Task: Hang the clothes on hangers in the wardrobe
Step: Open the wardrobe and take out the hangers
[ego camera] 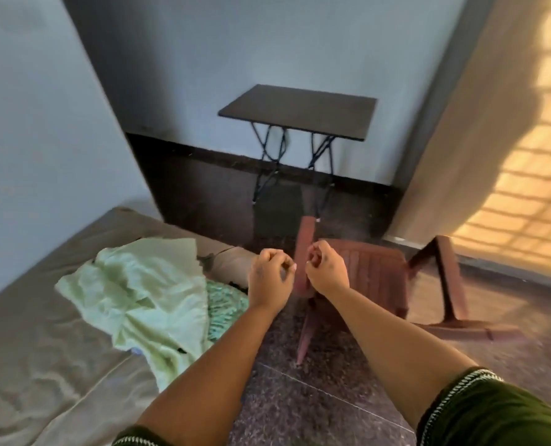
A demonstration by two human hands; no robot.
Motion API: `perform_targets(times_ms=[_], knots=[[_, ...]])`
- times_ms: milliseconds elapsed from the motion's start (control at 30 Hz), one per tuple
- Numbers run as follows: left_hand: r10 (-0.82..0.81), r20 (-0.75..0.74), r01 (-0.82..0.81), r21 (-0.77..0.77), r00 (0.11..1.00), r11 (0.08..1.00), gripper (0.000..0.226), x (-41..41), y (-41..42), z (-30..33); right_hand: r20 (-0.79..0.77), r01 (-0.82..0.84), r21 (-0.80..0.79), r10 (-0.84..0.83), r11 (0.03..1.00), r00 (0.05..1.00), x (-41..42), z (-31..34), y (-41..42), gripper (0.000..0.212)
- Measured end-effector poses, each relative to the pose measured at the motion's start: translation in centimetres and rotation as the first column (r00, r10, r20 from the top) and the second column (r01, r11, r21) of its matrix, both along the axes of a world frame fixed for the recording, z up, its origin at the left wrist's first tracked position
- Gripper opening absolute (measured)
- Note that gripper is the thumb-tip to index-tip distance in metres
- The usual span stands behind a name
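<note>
A pale green garment [145, 294] lies crumpled on the grey-brown mattress [42, 365] at the left. A patterned teal cloth [224, 310] peeks out from under its right edge. My left hand [269, 278] and my right hand [325, 268] hover side by side in mid-air, right of the clothes and above the floor. Both have loosely curled fingers and hold nothing. No hanger or wardrobe shows in this view.
A brown plastic chair [380, 278] stands just beyond my hands on the dark speckled floor [300, 397]. A small black folding table [300, 111] stands against the pale blue wall. A curtain [460, 140] and a sunlit window grille [531, 188] fill the right side.
</note>
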State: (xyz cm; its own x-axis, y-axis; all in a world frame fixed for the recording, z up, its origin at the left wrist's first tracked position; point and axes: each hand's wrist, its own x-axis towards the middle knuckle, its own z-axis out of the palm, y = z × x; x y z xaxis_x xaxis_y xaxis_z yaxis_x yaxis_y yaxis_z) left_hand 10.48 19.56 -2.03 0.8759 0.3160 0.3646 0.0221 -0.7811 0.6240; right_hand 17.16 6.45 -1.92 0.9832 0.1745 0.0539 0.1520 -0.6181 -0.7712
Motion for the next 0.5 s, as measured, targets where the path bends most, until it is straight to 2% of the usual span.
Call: perform_targets(times_ms=[33, 100, 167, 200, 233, 367, 500], knots=[[-0.045, 0.024, 0.044, 0.015, 0.999, 0.999, 0.024, 0.6, -1.9, 0.4, 0.018, 0.042, 0.041, -0.043, 0.998, 0.999, 0.1, 0.6, -1.9, 0.018], [-0.106, 0.063, 0.103, 0.056, 0.992, 0.993, 0.043, 1.3, -6.4, 0.9, 0.036, 0.126, 0.138, -0.132, 0.982, 0.991, -0.1, 1.7, -5.9, 0.02], [-0.122, 0.079, 0.114, 0.095, 0.989, 0.989, 0.061, 1.6, -11.3, 1.6, 0.062, 0.194, 0.191, -0.209, 0.962, 0.976, -0.5, 2.6, -10.3, 0.025], [-0.131, 0.075, 0.124, 0.092, 0.989, 0.988, 0.063, 1.6, -13.9, 2.1, 0.079, 0.222, 0.203, -0.242, 0.954, 0.967, -0.8, 3.0, -12.7, 0.026], [-0.14, 0.08, 0.134, 0.085, 0.987, 0.987, 0.058, 1.5, -16.5, 2.5, 0.095, 0.249, 0.212, -0.273, 0.945, 0.957, -1.1, 3.3, -15.3, 0.027], [-0.195, 0.189, 0.182, 0.088, 0.962, 0.979, 0.011, 0.9, -27.4, 4.1, 0.091, 0.379, 0.18, -0.399, 0.908, 0.912, -2.7, 4.1, -27.3, 0.022], [-0.271, 0.195, 0.271, 0.026, 0.943, 0.962, 0.021, 0.2, -37.9, 5.3, 0.11, 0.458, 0.126, -0.471, 0.88, 0.875, -4.2, 5.2, -39.3, 0.019]])
